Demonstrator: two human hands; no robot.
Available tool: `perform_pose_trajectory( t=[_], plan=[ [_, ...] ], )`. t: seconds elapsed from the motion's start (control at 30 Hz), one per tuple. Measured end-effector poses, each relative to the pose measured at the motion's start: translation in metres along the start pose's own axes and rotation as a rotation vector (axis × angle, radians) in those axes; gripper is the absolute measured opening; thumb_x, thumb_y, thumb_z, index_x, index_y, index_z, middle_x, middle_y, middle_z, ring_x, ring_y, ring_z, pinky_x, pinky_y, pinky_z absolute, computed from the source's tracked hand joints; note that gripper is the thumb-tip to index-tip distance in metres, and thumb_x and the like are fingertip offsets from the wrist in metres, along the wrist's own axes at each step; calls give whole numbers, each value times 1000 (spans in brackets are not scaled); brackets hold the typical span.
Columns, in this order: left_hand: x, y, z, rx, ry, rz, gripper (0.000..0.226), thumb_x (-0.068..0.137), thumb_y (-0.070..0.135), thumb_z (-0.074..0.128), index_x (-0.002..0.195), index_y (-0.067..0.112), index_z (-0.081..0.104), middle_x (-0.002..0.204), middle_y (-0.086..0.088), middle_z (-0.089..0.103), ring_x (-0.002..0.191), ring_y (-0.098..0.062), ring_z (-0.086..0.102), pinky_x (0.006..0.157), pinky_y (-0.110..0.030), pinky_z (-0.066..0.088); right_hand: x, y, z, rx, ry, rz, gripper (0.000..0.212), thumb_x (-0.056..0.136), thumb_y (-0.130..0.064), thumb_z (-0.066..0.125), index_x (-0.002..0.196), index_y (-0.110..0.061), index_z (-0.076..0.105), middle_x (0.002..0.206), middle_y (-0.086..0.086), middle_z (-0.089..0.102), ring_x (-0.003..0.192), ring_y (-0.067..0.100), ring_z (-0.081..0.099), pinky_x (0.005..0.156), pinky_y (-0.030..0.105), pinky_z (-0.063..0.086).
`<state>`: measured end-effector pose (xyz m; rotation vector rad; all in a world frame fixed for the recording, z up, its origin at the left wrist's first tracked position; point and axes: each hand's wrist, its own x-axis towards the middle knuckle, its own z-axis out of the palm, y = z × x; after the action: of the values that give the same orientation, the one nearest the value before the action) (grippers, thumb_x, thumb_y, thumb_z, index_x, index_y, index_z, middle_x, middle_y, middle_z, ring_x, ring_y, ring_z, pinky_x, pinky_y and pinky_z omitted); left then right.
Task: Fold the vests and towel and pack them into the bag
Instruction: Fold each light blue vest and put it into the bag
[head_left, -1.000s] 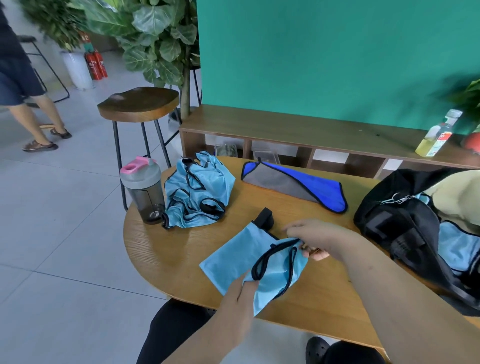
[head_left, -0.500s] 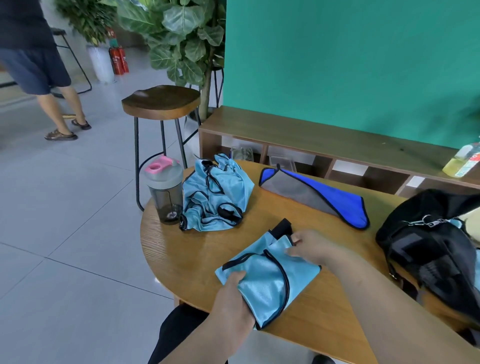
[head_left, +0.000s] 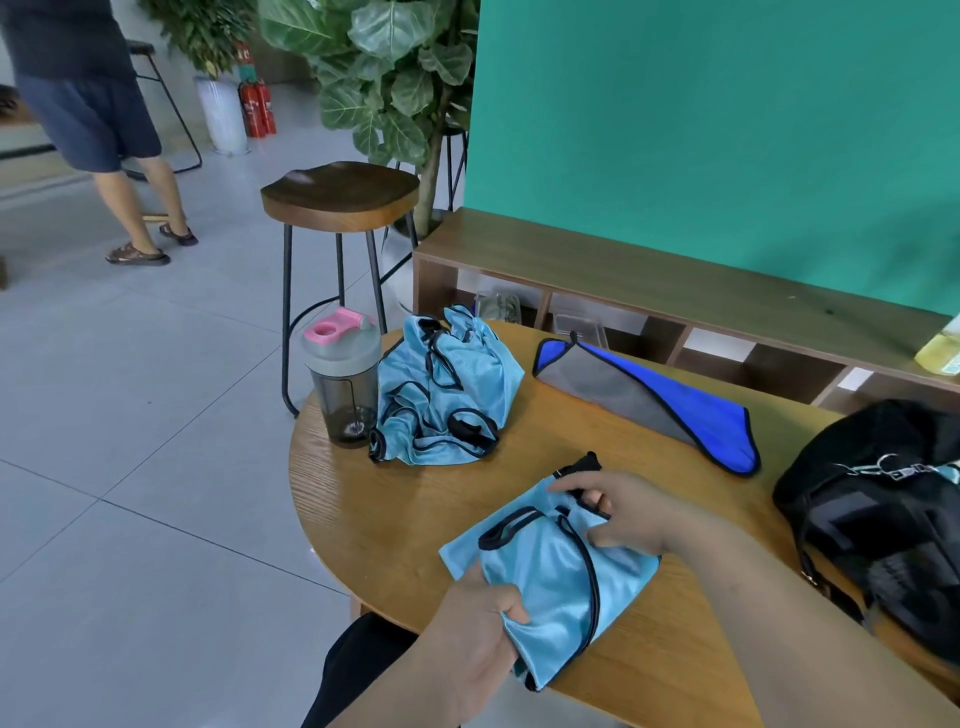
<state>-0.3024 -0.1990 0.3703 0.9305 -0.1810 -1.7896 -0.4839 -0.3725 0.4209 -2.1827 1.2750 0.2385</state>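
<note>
**Both hands on the part-folded vest at the desk's near edge**

From the head cam I see both bare forearms coming in from the bottom of the view, angled toward each other over the near side of the desk (head_left: 395, 525).

- Nearest is the left hand (head_left: 470, 636), back toward the camera. Its fingers are curled tight, gripping the near corner of the light-blue vest (head_left: 550, 571).
- The right hand (head_left: 621, 512) sits palm-down on the vest's far side. Its fingers are bent and pinch the black-trimmed edge there. I can't make out the exact thumb contact.
- The vest lies partly folded on the desk between the two hands, and its near end reaches the desk edge.

Counts, working outward:
- Vests: 2. One is in hand. The second vest (head_left: 441, 395) is a crumpled heap at the far left of the desk.
- Shaker bottle (head_left: 343, 384): 1, grey with a pink lid. It stands upright just left of the crumpled heap, touching or nearly so.
- Towel (head_left: 660, 400): 1, blue with a grey face. It is loosely folded at the desk's far side, apart from both vests.
- Bag (head_left: 883, 519): 1, black, at the right edge of the desk. A sliver of light-blue shows at its top, but I can't tell what it is.

Beyond the desk:
- A dark wooden stool (head_left: 340, 192) stands on the floor.
- A low wooden shelf (head_left: 675, 280) runs along the green wall (head_left: 727, 130).
- A yellowish bottle (head_left: 941, 351) on the shelf is cut off by the frame at far right.
- A big-leafed plant (head_left: 384, 67) stands behind the stool.
- At far left, a person (head_left: 88, 104) in dark shorts and sandals stands on the tiles.
- Two red fire extinguishers (head_left: 257, 106) stand by a white planter.
</note>
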Motion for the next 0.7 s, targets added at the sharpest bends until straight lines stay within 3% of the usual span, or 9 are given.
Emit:
perform_pose_trajectory(
  t=[0.07,0.13,0.23,0.33,0.5,0.63,0.7],
  plan=[
    [2,0,-3,-8,28,-16,86,55,-20,50,138,0,61,129,-30,68,117,-49,68,100,-62,54,1,-5,-3,-54,-92,-11,71,83,-17,70,136,-62,53,110,-15,57,79,7,56,72,23,49],
    [2,1,-3,9,43,-33,86,56,-21,49,138,1,61,127,-29,69,115,-48,69,97,-61,56,4,-6,-4,-102,-120,-14,63,83,-19,71,131,-57,57,119,-15,59,88,8,59,79,27,52],
    [2,3,0,65,79,-92,73,71,-28,47,138,-2,59,107,-26,75,93,-42,76,71,-46,61,10,-4,-6,-133,-87,-19,41,84,-29,78,113,-53,62,112,-8,58,94,12,58,82,31,52],
    [4,2,-2,-28,91,-82,72,72,-33,40,134,-4,61,100,-26,77,82,-42,78,59,-45,62,11,-1,-5,-94,57,-48,23,85,-39,83,99,-50,68,105,-11,56,90,9,58,77,28,50],
    [-6,0,-5,-72,4,-72,72,79,-28,32,139,1,58,127,-29,69,112,-50,70,70,-50,62,-2,7,4,-29,233,-117,24,85,-42,85,100,-53,71,102,-14,53,89,8,56,78,24,50],
    [-13,6,1,-69,-47,-116,56,85,-10,64,140,3,59,131,-24,69,120,-44,68,108,-58,51,-9,13,11,-8,274,-102,43,86,-41,85,121,-55,64,103,-20,60,91,4,59,79,21,51],
    [-15,11,11,-25,-19,-126,47,89,9,79,134,4,65,126,-20,73,115,-39,72,109,-55,51,-11,15,11,4,273,-72,42,88,-36,84,120,-55,63,103,-21,64,91,1,61,79,20,52]
  ],
)
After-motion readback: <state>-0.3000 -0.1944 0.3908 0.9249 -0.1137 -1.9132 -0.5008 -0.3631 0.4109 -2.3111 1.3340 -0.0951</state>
